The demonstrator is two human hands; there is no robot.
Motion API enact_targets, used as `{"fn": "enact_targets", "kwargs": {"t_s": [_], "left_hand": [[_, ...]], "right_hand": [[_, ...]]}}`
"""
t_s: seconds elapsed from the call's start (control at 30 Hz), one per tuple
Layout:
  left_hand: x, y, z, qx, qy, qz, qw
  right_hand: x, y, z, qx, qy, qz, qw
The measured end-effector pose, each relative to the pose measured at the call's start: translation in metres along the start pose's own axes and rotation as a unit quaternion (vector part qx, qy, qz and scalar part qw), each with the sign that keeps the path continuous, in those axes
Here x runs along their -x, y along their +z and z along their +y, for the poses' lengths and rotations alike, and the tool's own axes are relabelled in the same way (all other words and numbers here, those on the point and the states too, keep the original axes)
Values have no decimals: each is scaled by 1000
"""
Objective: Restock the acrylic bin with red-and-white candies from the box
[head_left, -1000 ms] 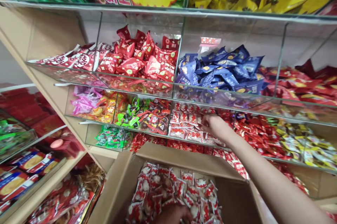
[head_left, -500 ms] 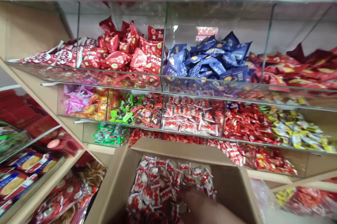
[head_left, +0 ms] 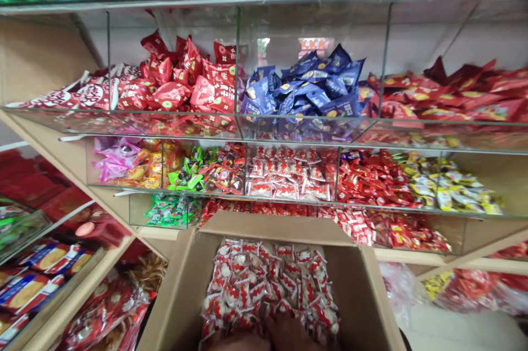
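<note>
An open cardboard box point(head_left: 259, 226) stands before me, holding many small wrapped candies point(head_left: 251, 274) in clear wrappers with red and white print. Low inside it, my right hand point(head_left: 291, 335) reaches in among the candies, its fingertips touching them. My left hand point(head_left: 237, 343) shows only as a dark strip at the bottom edge, beside the right one and over the candies. Shadow, blur and the frame edge hide most fingers of both hands, so whether either grips a candy cannot be made out.
Glass-divided shelves rise behind the box. Blue packets point(head_left: 305, 87) and red packets point(head_left: 177, 78) fill the upper one. Similar red-and-white packets point(head_left: 284, 172) sit in a middle compartment. Boxed biscuits point(head_left: 28, 285) are at lower left, and bagged goods point(head_left: 470, 290) at lower right.
My right hand has moved left and down, nearer the bottom of the view. My left hand has come into sight at the bottom edge. The view has shifted slightly.
</note>
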State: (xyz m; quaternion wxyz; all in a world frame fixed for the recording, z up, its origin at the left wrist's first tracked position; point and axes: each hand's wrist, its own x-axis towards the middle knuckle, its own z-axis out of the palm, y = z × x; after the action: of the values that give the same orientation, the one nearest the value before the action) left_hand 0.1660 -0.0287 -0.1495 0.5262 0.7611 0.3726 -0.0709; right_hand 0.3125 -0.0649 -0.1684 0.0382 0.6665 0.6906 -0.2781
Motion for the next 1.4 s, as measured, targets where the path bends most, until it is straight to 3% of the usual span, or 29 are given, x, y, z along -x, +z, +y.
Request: {"fn": "enact_targets", "kwargs": {"t_s": [0.2, 0.27, 0.37, 0.43, 0.53, 0.6, 0.67, 0.77, 0.97, 1.07, 1.13, 1.2, 1.27, 1.4], "left_hand": [[-14, -17, 26, -22, -5, 118, 993], [-18, -27, 39, -12, 11, 163, 986], [-21, -44, 55, 95, 67, 206, 972], [-20, -52, 64, 212, 95, 217, 948], [-18, -58, 79, 336, 90, 220, 911], [-17, -59, 91, 380, 80, 221, 894], [-16, -59, 103, 428, 74, 215, 874], [-16, -61, 119, 496, 72, 211, 839], [-12, -59, 135, 574, 91, 244, 776], [-12, -57, 134, 589, 90, 251, 763], [-12, -57, 130, 562, 77, 245, 786], [-12, -58, 125, 498, 53, 225, 836], [-12, -57, 120, 455, 40, 210, 865], [-14, -51, 114, 524, 42, 206, 825]], "right_hand": [[1, -35, 4, -69, -14, -1, 998], [3, -56, 10, -94, -30, 28, 995], [8, -85, 19, -185, -51, 91, 977], [14, -99, 21, -327, -74, 107, 936], [25, -108, 19, -564, -90, 87, 816], [32, -110, 17, -656, -79, 94, 745], [37, -112, 15, -697, -58, 115, 705], [43, -117, 12, -726, -35, 130, 675], [45, -120, 6, -740, -34, 203, 640], [41, -116, 11, -730, -28, 219, 646], [38, -111, 14, -696, -40, 223, 681], [35, -106, 16, -658, -59, 226, 716], [32, -100, 14, -653, -74, 221, 721], [26, -87, 8, -704, -85, 213, 673]]}}
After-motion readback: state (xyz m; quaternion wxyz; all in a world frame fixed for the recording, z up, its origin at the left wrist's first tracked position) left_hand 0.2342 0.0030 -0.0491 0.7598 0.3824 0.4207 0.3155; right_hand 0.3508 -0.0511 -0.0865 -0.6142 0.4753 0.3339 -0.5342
